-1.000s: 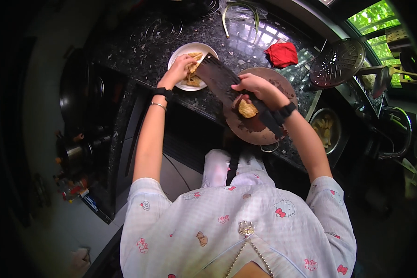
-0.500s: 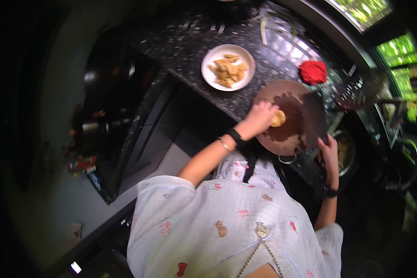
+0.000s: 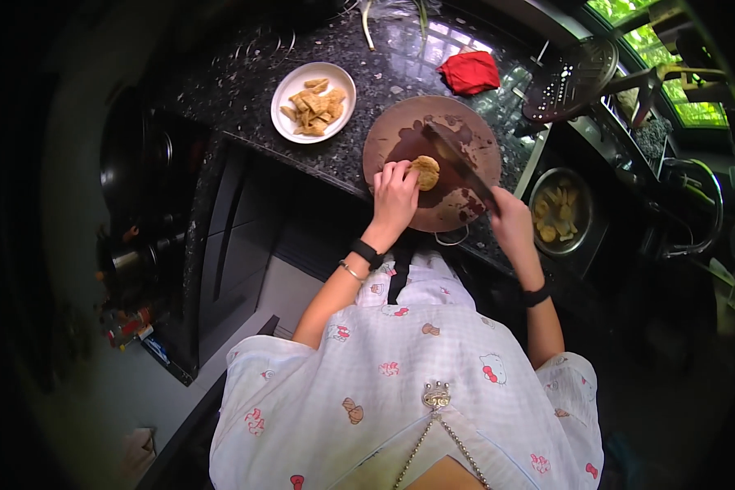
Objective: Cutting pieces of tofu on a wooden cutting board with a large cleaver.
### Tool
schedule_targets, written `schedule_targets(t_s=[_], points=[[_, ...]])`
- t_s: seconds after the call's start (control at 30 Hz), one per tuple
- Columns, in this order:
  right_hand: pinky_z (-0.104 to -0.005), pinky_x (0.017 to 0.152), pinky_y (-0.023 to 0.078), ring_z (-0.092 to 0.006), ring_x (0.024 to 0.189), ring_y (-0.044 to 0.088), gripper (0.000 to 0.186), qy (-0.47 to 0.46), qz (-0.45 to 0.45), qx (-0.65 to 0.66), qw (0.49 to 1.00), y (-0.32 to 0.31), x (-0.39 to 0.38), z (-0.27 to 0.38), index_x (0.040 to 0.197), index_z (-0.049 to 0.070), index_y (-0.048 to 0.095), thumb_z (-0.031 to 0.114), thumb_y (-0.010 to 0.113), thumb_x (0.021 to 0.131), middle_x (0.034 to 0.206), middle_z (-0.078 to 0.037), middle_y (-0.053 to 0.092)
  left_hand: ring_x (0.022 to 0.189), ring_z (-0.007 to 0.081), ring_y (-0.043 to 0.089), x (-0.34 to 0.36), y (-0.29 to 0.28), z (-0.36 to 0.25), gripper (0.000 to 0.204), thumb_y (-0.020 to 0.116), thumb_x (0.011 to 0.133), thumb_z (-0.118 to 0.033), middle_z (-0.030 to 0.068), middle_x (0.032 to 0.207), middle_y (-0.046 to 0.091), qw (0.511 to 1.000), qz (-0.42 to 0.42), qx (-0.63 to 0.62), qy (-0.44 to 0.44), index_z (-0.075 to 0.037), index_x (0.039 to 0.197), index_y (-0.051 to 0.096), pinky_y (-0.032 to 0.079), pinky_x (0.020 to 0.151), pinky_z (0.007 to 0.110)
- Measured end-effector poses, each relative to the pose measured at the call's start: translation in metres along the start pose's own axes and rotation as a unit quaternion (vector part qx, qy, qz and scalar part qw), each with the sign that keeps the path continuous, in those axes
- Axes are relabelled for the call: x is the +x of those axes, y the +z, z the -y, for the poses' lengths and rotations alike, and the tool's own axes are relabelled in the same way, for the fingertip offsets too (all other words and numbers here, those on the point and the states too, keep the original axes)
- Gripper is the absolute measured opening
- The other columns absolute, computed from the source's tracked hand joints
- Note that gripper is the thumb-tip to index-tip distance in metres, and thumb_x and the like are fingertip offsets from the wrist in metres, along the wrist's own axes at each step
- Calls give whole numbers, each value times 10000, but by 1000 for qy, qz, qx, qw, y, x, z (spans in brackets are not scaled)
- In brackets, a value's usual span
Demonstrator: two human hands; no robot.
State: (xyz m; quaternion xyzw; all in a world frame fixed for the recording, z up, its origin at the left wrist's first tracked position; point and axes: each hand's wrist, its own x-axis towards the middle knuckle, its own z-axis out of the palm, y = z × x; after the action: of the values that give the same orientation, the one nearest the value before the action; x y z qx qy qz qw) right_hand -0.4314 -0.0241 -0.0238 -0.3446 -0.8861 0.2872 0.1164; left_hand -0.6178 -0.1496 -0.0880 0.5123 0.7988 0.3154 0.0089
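Observation:
On a round, wet-stained brown cutting board [image 3: 392, 122] lies a round, flat, golden-brown piece of food [image 3: 426, 174]; its exact kind I cannot make out. The fingers of my left hand [image 3: 396, 198] are bent over the left edge of this piece, gripping it. My right hand [image 3: 512, 220] is wrapped around the handle of a dark-bladed kitchen knife [image 3: 459, 159]. The blade slants across the board, just right of the piece and apart from it. Left of the board stands a white plate [image 3: 279, 114] with several cut golden-brown strips [image 3: 312, 108].
A crumpled red cloth [image 3: 470, 73] lies behind the board on the speckled dark counter [image 3: 220, 106]. To the right, a metal bowl [image 3: 584, 237] holds several similar pieces in liquid. A perforated dark utensil [image 3: 572, 82] and a curved faucet [image 3: 714, 196] are beyond. Green stalks [image 3: 367, 28] lie at the back.
The view has swung, so the board and plate appear farther left. My right hand has brought the knife leftward over the board, close to the round piece. My left hand stays on that piece.

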Motion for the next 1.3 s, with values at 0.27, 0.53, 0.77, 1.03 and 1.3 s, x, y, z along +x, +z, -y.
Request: schedule_targets(t_s=[0.27,0.53,0.77,1.03,1.3], points=[[-428,532,489,-334,605,601,182,-80,17,-136,987,43,3,14,881,63,501,13,558,716,778,-120,545,1120,317,452,-14,10,6,155,613,760,-113,67,1048,595,992,19,102,74,-79,905,657,295,897,544],[-374,487,500,-290,563,622,115,-106,47,-183,976,43,4,12,881,40,493,41,527,771,742,-126,563,1127,335,429,-16,9,9,141,632,769,-142,44,1027,598,991,24,119,61,-114,901,672,248,918,610],[-355,499,514,-283,584,632,128,-117,37,-193,973,58,40,26,889,42,479,48,538,775,730,-114,582,1121,321,428,-14,11,8,115,627,773,-149,28,1052,592,992,30,114,50,-113,876,664,241,922,607],[-374,508,502,-293,585,620,155,-102,78,-169,977,37,9,28,892,31,475,18,535,751,721,-118,568,1140,327,417,-19,12,10,136,625,773,-156,40,1044,601,990,35,130,44,-126,897,672,233,916,601],[-396,535,507,-311,615,629,173,-101,94,-170,976,38,3,6,913,32,485,17,530,746,732,-127,594,1144,327,420,-20,13,11,77,616,757,-136,37,998,591,991,12,126,48,-110,818,654,241,908,612]])
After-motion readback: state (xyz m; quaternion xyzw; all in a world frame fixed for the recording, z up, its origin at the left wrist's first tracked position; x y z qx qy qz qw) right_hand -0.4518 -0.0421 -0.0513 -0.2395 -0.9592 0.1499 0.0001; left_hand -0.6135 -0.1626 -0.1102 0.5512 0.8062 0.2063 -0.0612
